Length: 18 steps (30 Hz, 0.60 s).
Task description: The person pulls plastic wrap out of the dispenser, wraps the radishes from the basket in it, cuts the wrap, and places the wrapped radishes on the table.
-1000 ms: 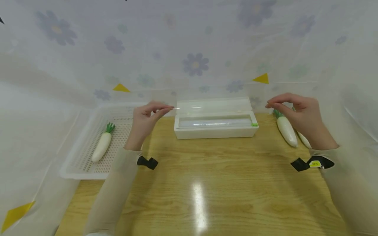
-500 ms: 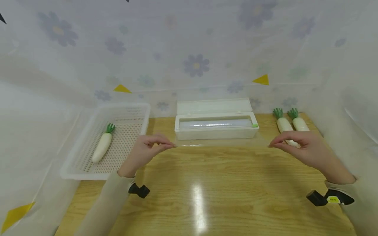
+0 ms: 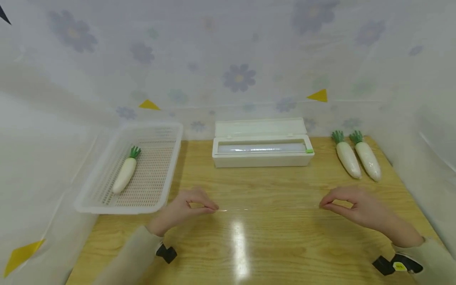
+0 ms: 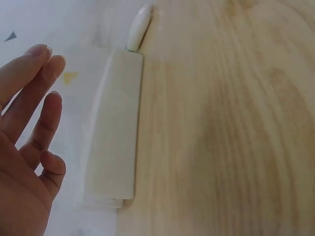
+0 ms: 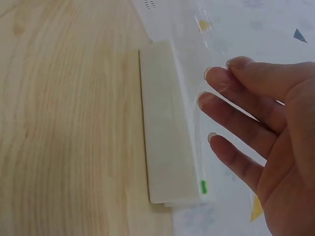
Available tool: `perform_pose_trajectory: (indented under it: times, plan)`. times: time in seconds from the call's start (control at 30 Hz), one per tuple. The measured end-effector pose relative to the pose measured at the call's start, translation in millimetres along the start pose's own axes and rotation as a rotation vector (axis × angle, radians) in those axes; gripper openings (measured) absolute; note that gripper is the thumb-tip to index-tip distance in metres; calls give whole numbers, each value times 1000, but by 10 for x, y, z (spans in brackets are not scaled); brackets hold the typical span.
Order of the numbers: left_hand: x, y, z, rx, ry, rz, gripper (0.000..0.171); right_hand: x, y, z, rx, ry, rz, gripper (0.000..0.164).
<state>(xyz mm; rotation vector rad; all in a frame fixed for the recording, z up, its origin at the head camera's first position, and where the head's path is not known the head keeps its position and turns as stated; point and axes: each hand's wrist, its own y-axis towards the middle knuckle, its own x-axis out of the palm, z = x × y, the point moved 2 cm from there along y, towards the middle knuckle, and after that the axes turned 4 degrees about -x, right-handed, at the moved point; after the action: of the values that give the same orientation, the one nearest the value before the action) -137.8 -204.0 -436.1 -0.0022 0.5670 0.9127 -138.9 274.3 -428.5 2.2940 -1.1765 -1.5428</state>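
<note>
Between my two hands stretches a sheet of clear cling film (image 3: 235, 210), visible mostly as a bright edge over the wooden table. My left hand (image 3: 187, 209) pinches one corner between thumb and forefinger. The opposite corner is pinched by my right hand (image 3: 358, 206), whose other fingers are spread in the right wrist view. Beyond them stands a white cling film box (image 3: 263, 161), lid raised at the back, with a shiny film roll (image 3: 261, 148) inside. The sheet's far part is too transparent to trace. The box's front also shows in the left wrist view (image 4: 115, 128).
A white plastic basket (image 3: 80, 204) on the left holds one white radish (image 3: 124, 176) with green tops. Two more radishes lie side by side at the back right, a left one (image 3: 348, 160) and a shiny right one (image 3: 368, 161). A flowered curtain (image 3: 199, 51) surrounds the table.
Both hands have come down and toward the body from beside the box, drawing the film's edge over the table. The right radishes, partly covered before, are now in full view.
</note>
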Motion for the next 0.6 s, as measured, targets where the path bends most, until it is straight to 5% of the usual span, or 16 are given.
perform_pose_trajectory:
  times: [0.13, 0.4, 0.6]
  plan:
    - [114, -70, -140, 15, 67, -24, 12, 171, -110, 94, -75, -15, -21, 44]
    - [282, -151, -380, -72, 269, -89, 12, 494, -230, 232, -136, -64, -80, 36]
    - [368, -132, -484, 18, 392, -101, 11, 606, -295, 301, -147, -109, -86, 15]
